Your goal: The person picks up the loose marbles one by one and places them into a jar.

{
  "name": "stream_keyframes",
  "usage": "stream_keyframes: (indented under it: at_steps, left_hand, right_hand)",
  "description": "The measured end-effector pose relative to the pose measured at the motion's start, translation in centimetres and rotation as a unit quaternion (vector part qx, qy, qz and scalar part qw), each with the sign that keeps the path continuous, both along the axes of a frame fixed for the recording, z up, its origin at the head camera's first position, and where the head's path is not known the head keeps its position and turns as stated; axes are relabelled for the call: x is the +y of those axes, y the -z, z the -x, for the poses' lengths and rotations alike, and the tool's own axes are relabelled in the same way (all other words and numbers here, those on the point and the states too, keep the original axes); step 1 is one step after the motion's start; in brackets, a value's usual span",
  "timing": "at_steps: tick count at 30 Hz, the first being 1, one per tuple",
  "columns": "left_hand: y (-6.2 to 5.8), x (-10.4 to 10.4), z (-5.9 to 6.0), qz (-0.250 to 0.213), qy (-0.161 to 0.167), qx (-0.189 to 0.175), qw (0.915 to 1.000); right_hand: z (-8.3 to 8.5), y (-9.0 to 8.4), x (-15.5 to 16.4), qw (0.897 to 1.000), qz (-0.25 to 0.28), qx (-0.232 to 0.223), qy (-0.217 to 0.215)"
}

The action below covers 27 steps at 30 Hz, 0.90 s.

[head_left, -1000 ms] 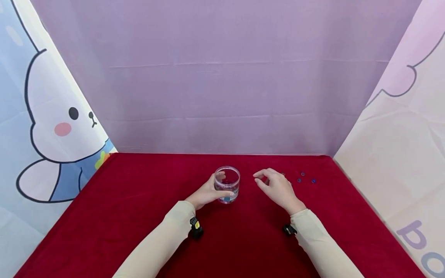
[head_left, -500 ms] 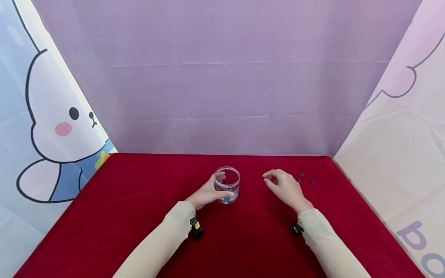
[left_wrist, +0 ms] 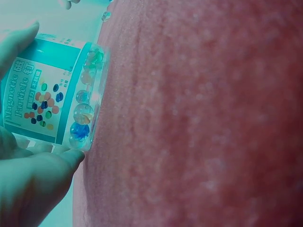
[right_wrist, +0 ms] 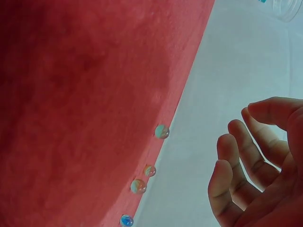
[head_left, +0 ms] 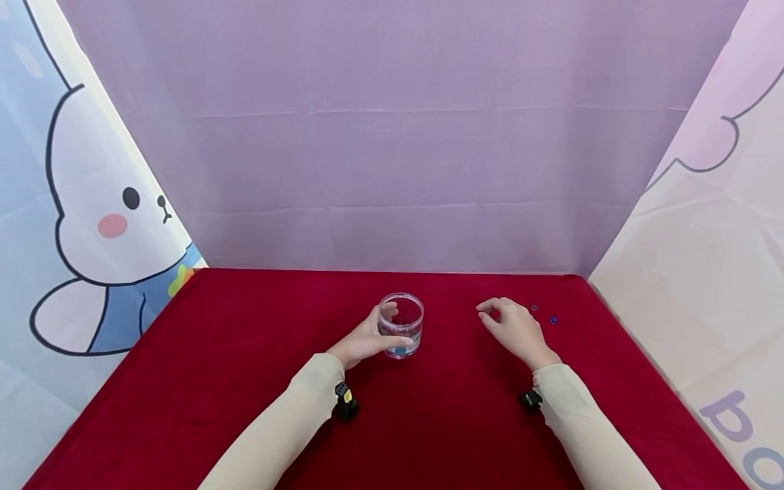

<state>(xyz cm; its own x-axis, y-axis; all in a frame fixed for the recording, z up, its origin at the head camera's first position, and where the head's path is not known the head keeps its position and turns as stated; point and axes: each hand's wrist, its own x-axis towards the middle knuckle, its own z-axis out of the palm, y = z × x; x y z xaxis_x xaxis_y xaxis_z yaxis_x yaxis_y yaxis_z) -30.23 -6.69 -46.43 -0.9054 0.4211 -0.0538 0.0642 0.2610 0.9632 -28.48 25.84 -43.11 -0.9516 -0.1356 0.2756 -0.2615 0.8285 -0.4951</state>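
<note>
Fingers [left_wrist: 71, 160] curled, your left hand [head_left: 364, 337] grips one clear, labelled jar [left_wrist: 42, 90]! Your right hand [head_left: 516, 330] hangs loose, empty, near four glassy marbles [right_wrist: 138, 187].

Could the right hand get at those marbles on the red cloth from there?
Probably yes: the right hand is near the marbles, nothing visible blocks the way, and no object shows in its fingers.

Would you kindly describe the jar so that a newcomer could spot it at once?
On the red-covered table, find the left hand. It grips the clear, open-topped jar, which, unlike the small loose marbles, carries a printed label.
</note>
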Motion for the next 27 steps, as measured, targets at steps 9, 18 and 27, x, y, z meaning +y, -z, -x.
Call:
stream_keyframes:
  at_steps: [9, 18, 27]
  left_hand:
    - [0.0, -0.1, -0.1, 0.001, -0.001, -0.005, 1.0]
    - [-0.2, 0.0, 0.0, -0.001, 0.001, -0.004, 1.0]
    - [-0.5, 0.0, -0.2, 0.001, 0.003, -0.005, 1.0]
  right_hand:
    - [0.5, 0.3, 0.8, 1.0, -0.014, -0.013, 0.013]
    - [1.0, 0.1, 1.2, 0.999, -0.022, -0.038, 0.015]
    - [1.8, 0.2, 1.2, 0.995, -0.049, -0.087, 0.014]
